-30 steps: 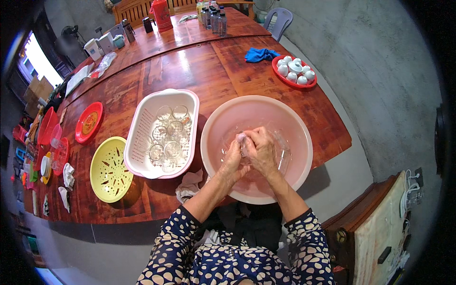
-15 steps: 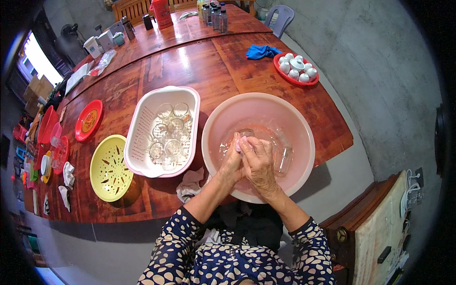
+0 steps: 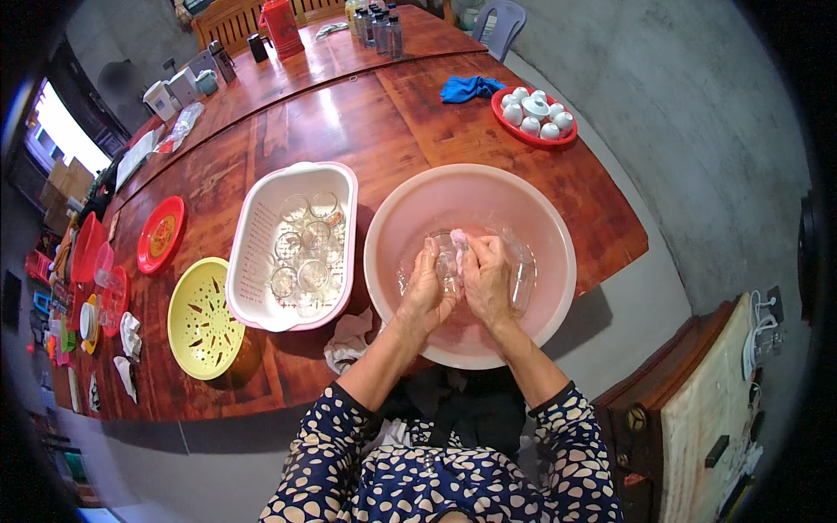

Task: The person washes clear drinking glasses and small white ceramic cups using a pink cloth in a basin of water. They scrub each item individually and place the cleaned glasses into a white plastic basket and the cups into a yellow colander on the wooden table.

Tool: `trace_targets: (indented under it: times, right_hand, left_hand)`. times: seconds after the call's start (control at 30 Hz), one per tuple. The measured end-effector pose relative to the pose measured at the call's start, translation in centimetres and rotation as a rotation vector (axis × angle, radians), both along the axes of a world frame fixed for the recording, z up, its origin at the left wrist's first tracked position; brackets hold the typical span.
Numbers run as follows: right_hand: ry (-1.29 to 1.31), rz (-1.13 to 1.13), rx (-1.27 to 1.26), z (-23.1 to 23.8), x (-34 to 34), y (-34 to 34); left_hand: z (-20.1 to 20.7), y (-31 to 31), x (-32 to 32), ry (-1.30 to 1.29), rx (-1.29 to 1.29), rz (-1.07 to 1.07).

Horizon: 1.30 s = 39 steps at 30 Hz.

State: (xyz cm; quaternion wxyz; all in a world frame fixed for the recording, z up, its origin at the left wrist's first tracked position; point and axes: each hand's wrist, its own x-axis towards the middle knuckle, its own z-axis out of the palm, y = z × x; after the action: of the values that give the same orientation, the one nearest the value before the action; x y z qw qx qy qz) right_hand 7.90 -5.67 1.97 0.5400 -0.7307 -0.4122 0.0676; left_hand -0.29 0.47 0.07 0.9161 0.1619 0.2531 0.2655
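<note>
Over the pink basin (image 3: pixel 392 209), my left hand (image 3: pixel 424 289) is wrapped round a clear drinking glass (image 3: pixel 447 263). My right hand (image 3: pixel 488 281) grips a small pink cloth (image 3: pixel 459 241) right at the glass, its fingers closed. Shallow water lies in the basin, and another clear glass vessel (image 3: pixel 523 272) rests in it to the right of my hands, partly hidden. Left of the basin stands a white basket with a pink rim (image 3: pixel 247 240), holding several clear glasses (image 3: pixel 313 276).
A yellow colander (image 3: pixel 196 336) and a red plate (image 3: pixel 174 213) are at the left. A crumpled pale cloth (image 3: pixel 349 340) lies between basket and basin. Farther off are a red tray of white cups (image 3: pixel 534 106), a blue cloth (image 3: pixel 471 88) and several bottles (image 3: pixel 381 33). A wooden cabinet (image 3: pixel 649 410) stands at the right.
My hands have drawn apart a little; the glass now shows between them. The pink cloth has moved up and slightly right with my right hand. The view has shifted slightly.
</note>
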Motion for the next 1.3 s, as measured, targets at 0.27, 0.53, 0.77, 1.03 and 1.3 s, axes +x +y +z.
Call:
trace_targets:
  times: [0.27,0.53,0.77,1.03,1.3]
  right_hand:
    - [-0.504,0.086,0.152,2.6,-1.4,-2.1]
    - [0.051,0.127,-0.210,2.1,3.4,1.5]
    - [-0.357,0.243,-0.689,-4.1,2.5,-0.4]
    - [-0.213,0.369,-0.587,1.5,4.4,-3.1]
    - [-0.300,0.379,0.112,5.5,-1.4,-1.5]
  left_hand:
    - [0.9,-0.4,-0.6,-0.109,-0.013,-0.075]
    - [1.7,-0.1,-1.3,-0.029,0.106,-0.114]
    - [0.1,1.2,-0.9,-0.068,-0.100,0.075]
    - [1.1,1.0,-0.7,0.043,-0.153,0.149]
    - [0.8,-0.1,-1.3,-0.225,0.080,0.041]
